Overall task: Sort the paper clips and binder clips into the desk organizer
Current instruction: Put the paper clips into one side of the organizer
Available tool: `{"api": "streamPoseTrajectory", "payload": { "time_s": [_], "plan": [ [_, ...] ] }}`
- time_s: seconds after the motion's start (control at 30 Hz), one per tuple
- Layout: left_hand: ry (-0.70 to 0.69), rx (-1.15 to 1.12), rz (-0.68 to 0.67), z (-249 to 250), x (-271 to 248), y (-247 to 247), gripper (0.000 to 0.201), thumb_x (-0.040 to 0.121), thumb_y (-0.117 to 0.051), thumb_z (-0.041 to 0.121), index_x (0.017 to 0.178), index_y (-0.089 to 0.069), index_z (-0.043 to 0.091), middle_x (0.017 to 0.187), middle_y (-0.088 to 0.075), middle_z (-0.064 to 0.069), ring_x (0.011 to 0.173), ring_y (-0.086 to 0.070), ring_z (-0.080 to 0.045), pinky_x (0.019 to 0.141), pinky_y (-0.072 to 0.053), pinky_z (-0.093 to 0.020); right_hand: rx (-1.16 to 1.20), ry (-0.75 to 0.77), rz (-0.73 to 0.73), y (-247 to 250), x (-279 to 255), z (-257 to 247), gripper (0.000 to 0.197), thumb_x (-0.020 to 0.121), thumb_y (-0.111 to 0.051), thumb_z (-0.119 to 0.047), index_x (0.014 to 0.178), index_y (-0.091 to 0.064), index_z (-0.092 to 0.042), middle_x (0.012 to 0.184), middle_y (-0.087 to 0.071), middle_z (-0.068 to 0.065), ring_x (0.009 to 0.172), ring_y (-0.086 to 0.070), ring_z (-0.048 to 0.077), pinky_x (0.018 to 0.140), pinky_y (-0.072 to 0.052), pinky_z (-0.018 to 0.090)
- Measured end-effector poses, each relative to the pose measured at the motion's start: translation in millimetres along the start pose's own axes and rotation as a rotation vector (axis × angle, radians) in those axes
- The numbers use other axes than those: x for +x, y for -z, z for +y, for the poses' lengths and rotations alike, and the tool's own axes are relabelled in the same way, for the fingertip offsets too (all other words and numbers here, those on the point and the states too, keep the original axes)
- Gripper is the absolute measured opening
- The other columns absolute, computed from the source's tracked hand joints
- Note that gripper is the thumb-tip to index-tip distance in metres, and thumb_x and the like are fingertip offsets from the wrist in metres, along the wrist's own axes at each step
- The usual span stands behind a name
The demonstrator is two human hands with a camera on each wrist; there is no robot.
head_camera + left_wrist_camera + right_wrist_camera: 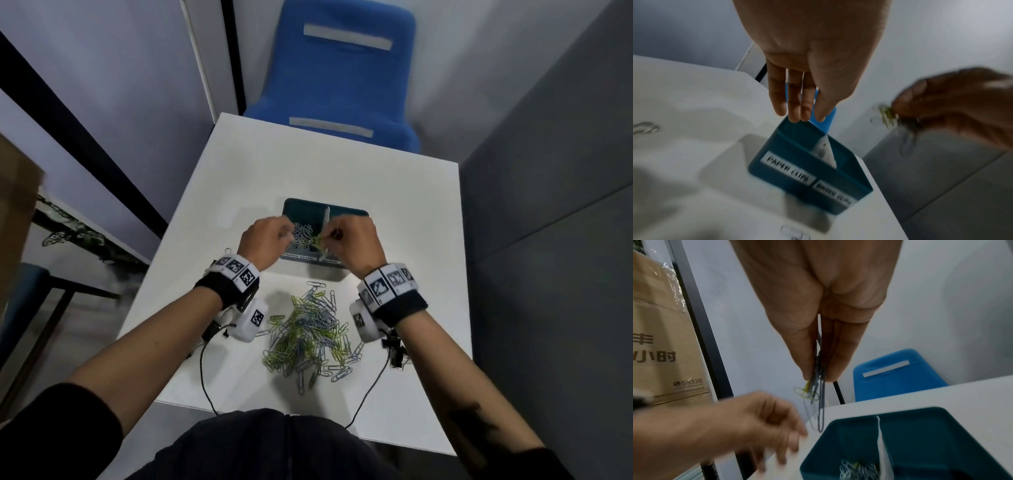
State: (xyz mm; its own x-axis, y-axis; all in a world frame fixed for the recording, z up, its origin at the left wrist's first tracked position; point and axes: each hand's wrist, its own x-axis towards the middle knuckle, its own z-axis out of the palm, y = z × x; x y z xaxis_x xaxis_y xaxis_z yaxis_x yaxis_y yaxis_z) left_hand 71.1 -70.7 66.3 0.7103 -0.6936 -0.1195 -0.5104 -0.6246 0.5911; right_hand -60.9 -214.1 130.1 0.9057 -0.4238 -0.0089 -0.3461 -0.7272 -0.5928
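Note:
A teal desk organizer [346,211] stands mid-table, split by a white divider [326,219]. Its left compartment, labelled PAPER CLIPS, holds several clips [301,236]. My right hand [325,238] hovers over the divider and pinches a bunch of green and blue paper clips [816,394] between thumb and fingers. My left hand [287,233] hangs over the left compartment with relaxed fingers [797,105] and holds nothing. A large pile of loose paper clips [308,332] lies on the table between my wrists. In the right wrist view the right compartment [931,434] looks bare.
The white table [394,192] is small, with edges close on every side. A blue chair [342,78] stands behind its far edge. A grey partition [548,171] runs along the right, and a cardboard box [657,337] stands at the left. A small clip [227,251] lies by my left wrist.

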Motion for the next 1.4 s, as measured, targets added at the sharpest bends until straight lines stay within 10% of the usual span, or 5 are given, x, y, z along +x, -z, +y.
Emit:
{"api": "streamPoseTrajectory", "payload": {
  "time_s": [0.23, 0.5, 0.8, 1.03, 1.4],
  "plan": [
    [0.013, 0.121, -0.286, -41, -62, -41, 0.015, 0.091, -0.063, 0.029, 0.103, -0.067, 0.02, 0.103, -0.071, 0.001, 0.083, -0.064, -0.013, 0.072, -0.05, -0.027, -0.032, -0.005, 0.043, -14, 41, -6, 0.024, 0.075, -0.077, -0.018, 0.098, -0.069, -0.017, 0.091, -0.068, 0.003, 0.076, -0.063, 0.019, 0.069, -0.052, 0.031],
    [0.092, 0.317, -0.56, -77, -121, -81, 0.049, 0.087, -0.065, 0.038, 0.122, -0.042, 0.015, 0.119, -0.052, -0.009, 0.104, -0.058, -0.029, 0.081, -0.047, -0.037, -0.065, -0.077, -0.175, -60, -47, 44, 0.031, 0.079, -0.075, -0.016, 0.108, -0.065, -0.02, 0.107, -0.067, 0.004, 0.082, -0.063, 0.017, 0.077, -0.053, 0.029],
    [0.141, 0.174, -0.594, -71, -137, -108, 0.098, 0.074, -0.079, 0.041, 0.144, -0.017, 0.011, 0.138, -0.033, -0.014, 0.114, -0.053, -0.032, 0.083, -0.046, -0.034, -0.21, -0.58, -0.567, -117, -152, 110, 0.091, 0.06, -0.088, -0.033, 0.125, -0.026, -0.022, 0.118, -0.035, 0.009, 0.096, -0.059, 0.033, 0.081, -0.056, 0.043],
    [0.03, 0.203, -0.551, -50, -133, -124, 0.119, 0.068, -0.083, 0.04, 0.152, 0.001, 0.024, 0.146, -0.028, -0.017, 0.116, -0.052, -0.032, 0.089, -0.051, -0.037, -0.114, -0.477, -0.433, -149, -155, 86, 0.099, 0.058, -0.088, -0.032, 0.131, -0.021, -0.029, 0.113, -0.035, 0.006, 0.092, -0.056, 0.031, 0.074, -0.056, 0.037],
    [-0.069, 0.293, -0.481, -37, -122, -130, 0.052, 0.084, -0.066, 0.013, 0.129, -0.04, 0.017, 0.127, -0.041, -0.015, 0.109, -0.052, -0.036, 0.08, -0.047, -0.039, -0.164, -0.335, -0.427, -154, -139, 75, 0.061, 0.073, -0.073, -0.015, 0.123, -0.039, -0.028, 0.114, -0.039, 0.009, 0.092, -0.056, 0.033, 0.073, -0.055, 0.044]
  ]
}}
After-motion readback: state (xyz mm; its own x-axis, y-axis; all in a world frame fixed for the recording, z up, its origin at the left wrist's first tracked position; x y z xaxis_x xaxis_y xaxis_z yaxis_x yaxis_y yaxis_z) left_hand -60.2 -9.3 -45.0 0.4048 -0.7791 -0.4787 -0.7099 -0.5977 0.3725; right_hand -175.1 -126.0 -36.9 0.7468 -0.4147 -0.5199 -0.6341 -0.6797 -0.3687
